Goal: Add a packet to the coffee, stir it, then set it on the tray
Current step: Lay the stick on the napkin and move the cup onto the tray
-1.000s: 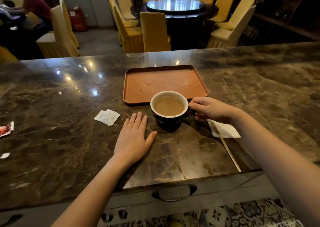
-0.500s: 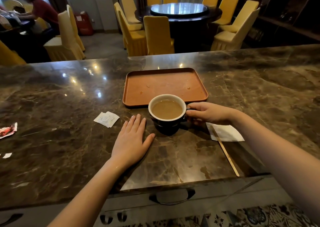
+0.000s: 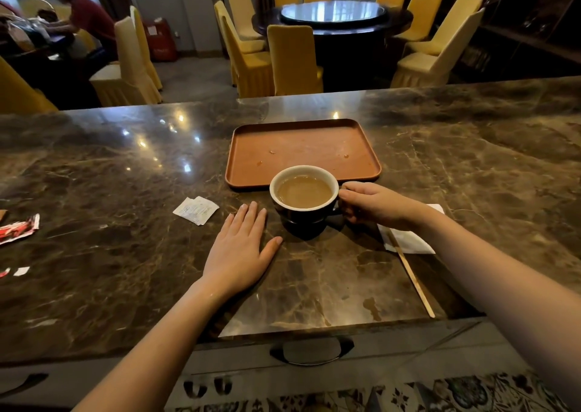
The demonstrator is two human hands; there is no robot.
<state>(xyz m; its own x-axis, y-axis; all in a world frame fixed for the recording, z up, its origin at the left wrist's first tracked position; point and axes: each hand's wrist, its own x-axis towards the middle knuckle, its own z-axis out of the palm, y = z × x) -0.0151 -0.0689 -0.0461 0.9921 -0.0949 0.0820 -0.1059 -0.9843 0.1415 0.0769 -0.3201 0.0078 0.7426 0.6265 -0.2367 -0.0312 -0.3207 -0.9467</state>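
Packet: empty white wrapper (image 3: pixel 195 210) lies flat and torn on the desk (image 3: pixel 125 254), at 9 o'clock of the cup; judged already used.
Stir: stick (image 3: pixel 410 273) rests on a napkin (image 3: pixel 408 240) at 4 o'clock of the cup, out of the drink; the coffee is an even milky tan, so stirring is judged done.
Left to do: set the cup on the tray; this step is not yet done.
Cup: cup (image 3: pixel 303 202), dark outside, white inside with a pale rim, upright, filled to a little below the rim, no spill seen around it. It sits at the tray's 6 o'clock edge, its rim overlapping the tray's near lip in view; whether its base is on the desk or just lifted cannot be told.
Tray: tray (image 3: pixel 301 128), brown, rectangular with a low raised rim, bare but for a few small drops.
Right hand: right hand (image 3: pixel 374 204) at 3 o'clock of the cup, fingers (image 3: pixel 347 196) clenched on the handle side; the handle itself is hidden.
Left hand: left hand (image 3: pixel 240 251) at 7 o'clock of the cup, palm down on the desk, fingers released and spread, apart from the cup.
Risk: the drink is fairly full; the lift over the tray lip is judged to need a level, slow carry.
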